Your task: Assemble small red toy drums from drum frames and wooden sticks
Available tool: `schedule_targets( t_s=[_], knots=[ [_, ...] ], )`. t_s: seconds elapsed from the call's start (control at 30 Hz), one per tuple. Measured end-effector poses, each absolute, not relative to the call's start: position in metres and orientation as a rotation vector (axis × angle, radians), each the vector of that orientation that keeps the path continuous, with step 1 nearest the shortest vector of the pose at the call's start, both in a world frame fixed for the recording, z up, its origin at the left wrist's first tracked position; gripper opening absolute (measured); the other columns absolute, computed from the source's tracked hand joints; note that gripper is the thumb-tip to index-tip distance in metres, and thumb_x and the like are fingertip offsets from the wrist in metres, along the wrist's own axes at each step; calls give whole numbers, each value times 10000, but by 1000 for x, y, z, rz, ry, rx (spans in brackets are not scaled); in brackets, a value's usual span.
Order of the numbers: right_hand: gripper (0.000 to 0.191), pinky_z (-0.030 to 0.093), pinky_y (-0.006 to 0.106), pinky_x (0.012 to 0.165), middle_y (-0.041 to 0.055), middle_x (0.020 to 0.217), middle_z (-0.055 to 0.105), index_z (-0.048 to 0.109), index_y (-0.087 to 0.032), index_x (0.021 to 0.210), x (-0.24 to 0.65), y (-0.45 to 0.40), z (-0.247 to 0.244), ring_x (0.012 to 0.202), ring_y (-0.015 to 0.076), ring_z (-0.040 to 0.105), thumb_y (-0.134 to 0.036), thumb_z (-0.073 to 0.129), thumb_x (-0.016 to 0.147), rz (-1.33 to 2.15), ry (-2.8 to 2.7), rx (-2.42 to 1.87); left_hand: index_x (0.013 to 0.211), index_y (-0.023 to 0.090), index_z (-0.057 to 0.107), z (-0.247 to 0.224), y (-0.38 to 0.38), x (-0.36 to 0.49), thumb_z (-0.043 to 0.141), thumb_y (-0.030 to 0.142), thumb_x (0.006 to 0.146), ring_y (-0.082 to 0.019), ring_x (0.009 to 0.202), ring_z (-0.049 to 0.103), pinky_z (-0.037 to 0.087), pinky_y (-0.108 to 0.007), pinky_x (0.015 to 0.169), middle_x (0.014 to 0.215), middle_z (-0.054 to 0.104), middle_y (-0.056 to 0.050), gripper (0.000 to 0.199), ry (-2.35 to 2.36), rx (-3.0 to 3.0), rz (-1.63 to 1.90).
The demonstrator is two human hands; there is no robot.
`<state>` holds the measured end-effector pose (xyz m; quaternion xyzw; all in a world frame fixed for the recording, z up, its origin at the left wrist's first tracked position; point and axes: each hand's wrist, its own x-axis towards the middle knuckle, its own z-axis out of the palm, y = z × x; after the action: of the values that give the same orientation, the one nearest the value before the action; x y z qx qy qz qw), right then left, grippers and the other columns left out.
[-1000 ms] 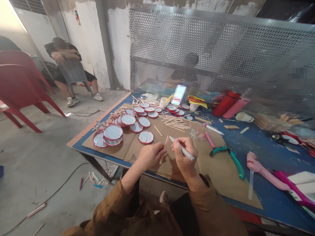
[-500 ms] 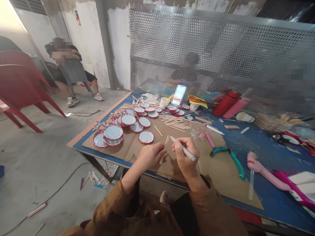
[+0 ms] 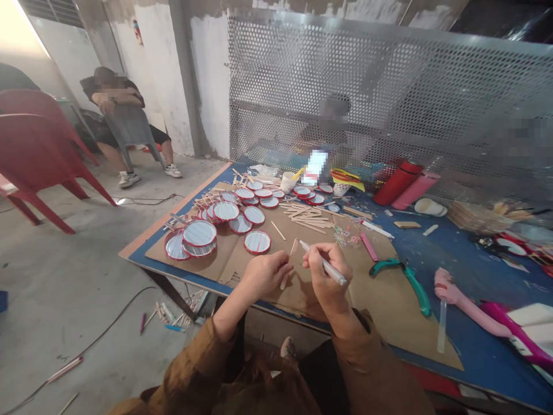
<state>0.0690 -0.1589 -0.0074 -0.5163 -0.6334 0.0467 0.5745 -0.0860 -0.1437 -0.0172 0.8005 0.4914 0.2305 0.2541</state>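
Left hand (image 3: 264,275): closed on a slim flat wooden stick (image 3: 294,251), pinched between thumb and fingers, one end projecting beyond the grip and the other below it. Right hand (image 3: 327,289): grasping a white pen (image 3: 335,274), its tip near the stick's far end; contact cannot be determined. Both hands are above a sheet of cardboard (image 3: 375,317) on the blue worktop (image 3: 458,248). Beyond them lie similar loose sticks (image 3: 307,219); to the left, red-rimmed discs (image 3: 199,232); to the right, teal-handled pliers (image 3: 418,289). The stick is probably very light, dry and fairly stiff, liable to snap if bent; being narrow, it may twist under side pressure. It is best pinched by its edges near mid-length, leaving the far end exposed. The pen, likely light and smooth, suits a hold low on the barrel.
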Motion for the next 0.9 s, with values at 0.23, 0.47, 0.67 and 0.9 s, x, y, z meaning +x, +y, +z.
schedule_targets(
  t_s=[0.23,0.47,0.67,0.9],
  knots=[
    [121,483,224,543,-10,660,632,550,-200,799,68,-160,-6,531,109,593,-281,521,884,103,-1532,-1186,765,202,509,-16,-144,-85,414,347,895,-123,610,450,244,-230,563,647,529,14,217,1340,2175,624],
    [106,489,225,544,-12,669,636,554,-201,826,68,-159,-7,537,111,600,-288,528,881,130,-1512,-1186,766,201,512,-15,-145,-86,420,351,899,-122,609,453,253,-227,566,651,539,14,221,1339,2173,616],
    [126,489,223,543,-8,659,636,556,-198,803,68,-161,-6,535,112,601,-292,519,878,127,-1552,-1190,772,202,518,-15,-145,-86,422,352,901,-122,611,459,257,-225,567,658,551,12,219,1345,2182,611],
    [132,495,228,540,-3,661,635,550,-199,812,67,-161,-4,538,116,601,-302,512,885,118,-1528,-1206,766,202,519,-14,-145,-86,419,352,901,-123,618,471,260,-224,568,665,563,9,225,1347,2176,607]
  ],
)
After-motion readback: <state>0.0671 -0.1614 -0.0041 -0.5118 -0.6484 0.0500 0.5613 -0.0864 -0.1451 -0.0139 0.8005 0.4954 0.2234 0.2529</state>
